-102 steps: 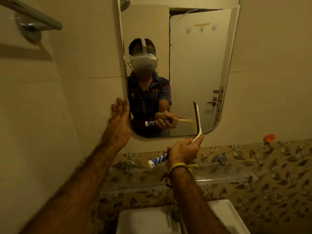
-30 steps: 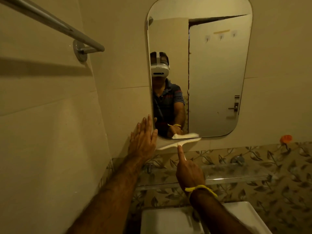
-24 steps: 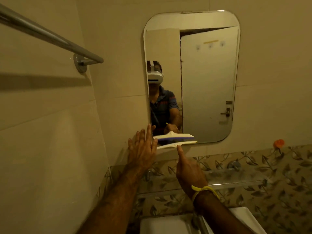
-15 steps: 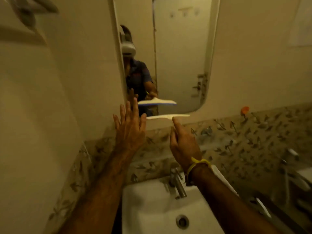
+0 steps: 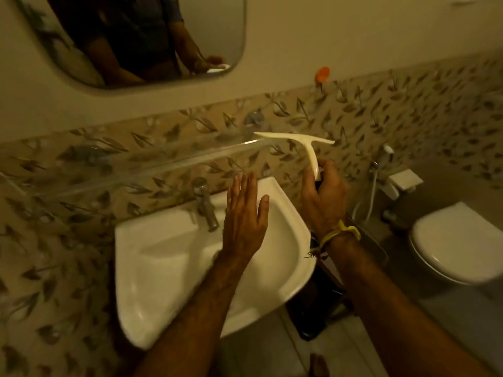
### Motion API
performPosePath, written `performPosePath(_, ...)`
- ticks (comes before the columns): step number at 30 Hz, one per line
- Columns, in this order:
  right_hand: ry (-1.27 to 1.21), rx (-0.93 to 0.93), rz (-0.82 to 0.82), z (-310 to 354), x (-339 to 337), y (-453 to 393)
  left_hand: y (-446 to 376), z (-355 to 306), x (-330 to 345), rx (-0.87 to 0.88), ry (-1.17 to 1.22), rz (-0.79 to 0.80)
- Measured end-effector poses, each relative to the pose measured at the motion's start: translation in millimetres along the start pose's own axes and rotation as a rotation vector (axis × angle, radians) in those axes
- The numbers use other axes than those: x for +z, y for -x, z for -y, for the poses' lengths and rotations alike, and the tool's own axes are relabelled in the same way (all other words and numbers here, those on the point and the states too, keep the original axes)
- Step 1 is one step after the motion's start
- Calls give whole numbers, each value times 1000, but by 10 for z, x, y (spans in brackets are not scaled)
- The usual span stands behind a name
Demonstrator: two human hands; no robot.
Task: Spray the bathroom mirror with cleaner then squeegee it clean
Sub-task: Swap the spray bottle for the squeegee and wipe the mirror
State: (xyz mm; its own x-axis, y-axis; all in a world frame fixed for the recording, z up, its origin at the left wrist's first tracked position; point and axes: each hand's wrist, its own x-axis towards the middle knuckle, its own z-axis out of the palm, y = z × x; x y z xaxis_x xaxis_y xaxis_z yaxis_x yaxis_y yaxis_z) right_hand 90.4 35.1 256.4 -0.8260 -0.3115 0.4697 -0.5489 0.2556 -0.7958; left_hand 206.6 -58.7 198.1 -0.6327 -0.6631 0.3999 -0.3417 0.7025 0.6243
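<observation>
My right hand (image 5: 324, 197) grips the handle of a white T-shaped squeegee (image 5: 299, 142), whose blade is level and sits just above the right end of the glass shelf (image 5: 130, 170), well below the mirror. The rounded mirror (image 5: 217, 31) is at the top left, showing my reflected torso and arm. My left hand (image 5: 245, 219) hovers flat over the white sink (image 5: 152, 257) with fingers spread and nothing in it. No spray bottle is in view.
A metal tap (image 5: 206, 205) stands at the back of the sink. A white toilet (image 5: 457, 240) is at the right, with a hand sprayer and hose (image 5: 381, 164) on the wall beside it. An orange hook (image 5: 322, 73) sticks to the wall. Leaf-patterned tiles run below the mirror.
The view has tilted down from the mirror to the sink. My right hand has brought the squeegee off the mirror's lower edge, down and right to the shelf. My left hand left the wall.
</observation>
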Motion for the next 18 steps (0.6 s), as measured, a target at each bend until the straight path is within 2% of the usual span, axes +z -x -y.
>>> performPosePath(3, 23, 100, -14, -618, -371, -122, 47, -121, 681, -106, -20, 188)
performPosePath(6, 20, 330, -12, -1327, -745, -234, 2, -188, 1371, -266, -112, 472)
performPosePath(8, 41, 491, 16, -1790, -947, -322, -68, -207, 1803, -373, -210, 583)
performPosePath(13, 137, 767, 235, -2750, -1019, -558, -101, -134, 2579, -525, -386, 513)
performPosePath(18, 192, 770, 446, -3347, -558, -774, 12, -117, 2811, -576, -406, 377)
